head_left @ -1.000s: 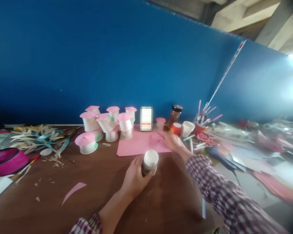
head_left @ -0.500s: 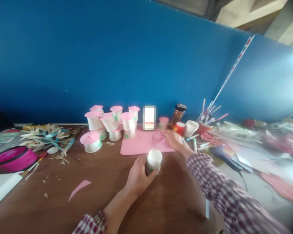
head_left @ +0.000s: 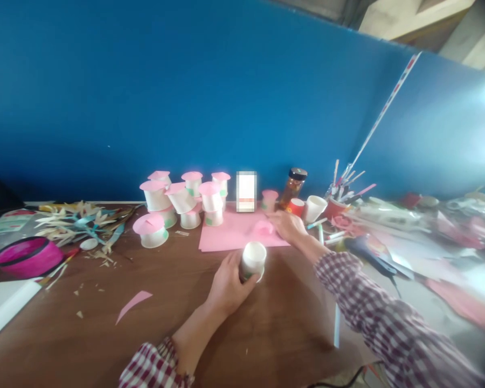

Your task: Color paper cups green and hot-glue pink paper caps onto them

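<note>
My left hand (head_left: 230,280) is wrapped round a white paper cup (head_left: 254,257), held with its open end upward above the brown table. Farther forward, my right hand (head_left: 288,226) has its fingertips closed at the edge of a small curled pink paper piece (head_left: 263,228). That piece is just over a flat pink sheet (head_left: 222,237); its far edge is partly hidden by the fingers. Behind the right hand stands a cup with a pink paper top (head_left: 270,199). Several white cups with pink paper tops (head_left: 150,229) are grouped and stacked at the left.
Beyond the right hand are a dark-lidded jar (head_left: 294,186), a red cup (head_left: 296,207) and a white cup (head_left: 315,209). A hot glue gun (head_left: 374,253) lies at the right. Wood shavings (head_left: 84,226) and a pink scrap (head_left: 132,304) are on the left.
The pink paper piece under my right hand has tilted up from a flatter position. My left hand keeps the cup in nearly the same place; the view has shifted slightly.
</note>
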The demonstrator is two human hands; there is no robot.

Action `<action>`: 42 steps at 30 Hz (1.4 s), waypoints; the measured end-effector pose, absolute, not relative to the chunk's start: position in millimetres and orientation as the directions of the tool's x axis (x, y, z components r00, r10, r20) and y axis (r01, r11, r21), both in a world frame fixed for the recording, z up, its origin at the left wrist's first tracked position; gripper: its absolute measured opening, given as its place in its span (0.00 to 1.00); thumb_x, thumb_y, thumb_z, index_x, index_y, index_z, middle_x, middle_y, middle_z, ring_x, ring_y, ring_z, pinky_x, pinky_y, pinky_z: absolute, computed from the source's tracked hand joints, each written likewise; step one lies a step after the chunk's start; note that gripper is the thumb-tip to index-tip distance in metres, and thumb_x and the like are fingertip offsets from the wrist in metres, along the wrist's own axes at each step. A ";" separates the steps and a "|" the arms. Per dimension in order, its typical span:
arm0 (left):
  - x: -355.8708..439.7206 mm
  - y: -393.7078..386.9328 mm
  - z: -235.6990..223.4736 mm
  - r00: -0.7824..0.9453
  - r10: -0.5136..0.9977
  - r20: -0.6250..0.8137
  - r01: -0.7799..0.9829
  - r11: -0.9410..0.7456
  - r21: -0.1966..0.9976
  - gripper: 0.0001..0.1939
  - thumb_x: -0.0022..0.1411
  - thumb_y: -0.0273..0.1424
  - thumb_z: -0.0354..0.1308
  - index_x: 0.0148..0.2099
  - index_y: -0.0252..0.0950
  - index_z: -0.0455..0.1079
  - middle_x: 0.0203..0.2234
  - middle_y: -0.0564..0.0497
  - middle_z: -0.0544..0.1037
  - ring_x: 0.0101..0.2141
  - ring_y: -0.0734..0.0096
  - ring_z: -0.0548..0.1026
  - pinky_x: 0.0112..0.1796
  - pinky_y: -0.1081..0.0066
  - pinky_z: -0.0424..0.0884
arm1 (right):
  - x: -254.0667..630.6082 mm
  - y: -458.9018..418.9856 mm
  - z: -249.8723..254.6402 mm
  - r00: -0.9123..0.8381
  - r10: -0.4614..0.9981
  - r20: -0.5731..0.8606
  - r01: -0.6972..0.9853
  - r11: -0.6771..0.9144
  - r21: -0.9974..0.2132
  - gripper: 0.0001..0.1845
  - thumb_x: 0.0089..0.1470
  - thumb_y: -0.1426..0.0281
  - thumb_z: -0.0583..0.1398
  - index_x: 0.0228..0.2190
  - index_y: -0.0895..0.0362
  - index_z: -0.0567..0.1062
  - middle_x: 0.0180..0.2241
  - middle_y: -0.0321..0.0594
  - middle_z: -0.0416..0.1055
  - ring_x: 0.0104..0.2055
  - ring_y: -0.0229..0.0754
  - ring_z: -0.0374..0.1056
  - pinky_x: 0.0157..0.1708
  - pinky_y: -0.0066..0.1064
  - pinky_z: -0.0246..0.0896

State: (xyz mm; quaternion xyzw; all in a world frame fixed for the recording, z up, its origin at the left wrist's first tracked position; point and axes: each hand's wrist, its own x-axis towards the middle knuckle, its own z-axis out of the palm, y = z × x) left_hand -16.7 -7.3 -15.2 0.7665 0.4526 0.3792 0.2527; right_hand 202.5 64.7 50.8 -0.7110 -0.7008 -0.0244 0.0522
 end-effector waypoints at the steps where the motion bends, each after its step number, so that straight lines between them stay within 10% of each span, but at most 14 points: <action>1: -16.6 -7.3 -15.0 0.304 0.883 0.358 0.500 -0.467 0.729 0.25 0.50 0.37 0.59 0.51 0.37 0.64 0.42 0.44 0.73 0.44 0.57 0.71 0.44 0.59 0.68 | 201.9 63.0 50.1 0.021 0.992 0.126 0.998 -0.014 -0.054 0.18 0.59 0.67 0.50 0.48 0.46 0.73 0.48 0.37 0.71 0.45 0.44 0.67 0.41 0.30 0.60; 19: -16.5 -7.2 -14.9 0.305 0.888 0.345 0.523 -0.458 0.718 0.25 0.50 0.36 0.59 0.51 0.37 0.64 0.43 0.44 0.72 0.44 0.56 0.70 0.43 0.59 0.68 | 180.6 4.0 46.1 0.050 0.883 0.467 0.879 0.183 -0.440 0.12 0.53 0.68 0.57 0.37 0.56 0.78 0.30 0.39 0.78 0.27 0.38 0.71 0.29 0.26 0.64; 31: -15.5 -8.3 -23.3 0.261 0.922 0.285 0.489 -0.381 0.785 0.41 0.50 0.38 0.60 0.62 0.37 0.47 0.47 0.42 0.70 0.46 0.58 0.71 0.45 0.59 0.67 | 177.8 -34.7 40.9 -0.428 0.622 0.655 0.877 0.462 0.133 0.13 0.59 0.73 0.53 0.43 0.54 0.75 0.35 0.40 0.76 0.36 0.38 0.70 0.36 0.27 0.64; 42: -16.2 -6.0 -29.7 0.296 0.886 0.356 0.498 -0.462 0.734 0.42 0.51 0.36 0.60 0.64 0.38 0.45 0.49 0.41 0.69 0.50 0.55 0.69 0.47 0.56 0.66 | 182.5 -38.6 35.7 -0.523 0.568 0.635 0.832 0.501 0.237 0.17 0.59 0.75 0.54 0.48 0.53 0.72 0.38 0.38 0.76 0.41 0.38 0.70 0.42 0.28 0.62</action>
